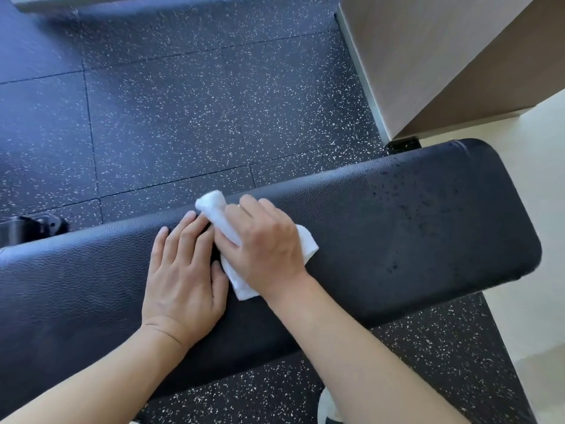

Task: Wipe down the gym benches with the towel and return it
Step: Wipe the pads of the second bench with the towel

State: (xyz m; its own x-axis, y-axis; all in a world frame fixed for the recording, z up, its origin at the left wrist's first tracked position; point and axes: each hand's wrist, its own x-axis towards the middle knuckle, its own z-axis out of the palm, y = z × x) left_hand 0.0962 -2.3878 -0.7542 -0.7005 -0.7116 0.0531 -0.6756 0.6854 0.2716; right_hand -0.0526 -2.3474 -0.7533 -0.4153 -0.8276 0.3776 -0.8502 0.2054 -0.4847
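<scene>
A black padded gym bench (412,228) runs across the view from lower left to upper right. On its middle lies a white towel (214,206), bunched up, with my right hand (263,246) on top, fingers curled over it and pressing it to the pad. My left hand (183,270) lies flat on the bench just left of the towel, fingers straight, thumb touching the cloth's edge. Small dark droplets speckle the right part of the pad.
Dark speckled rubber floor tiles (183,117) surround the bench. A beige wall corner with a metal edge (428,71) stands at the upper right, pale flooring (538,148) beside it. A black bench foot (36,228) shows at the left.
</scene>
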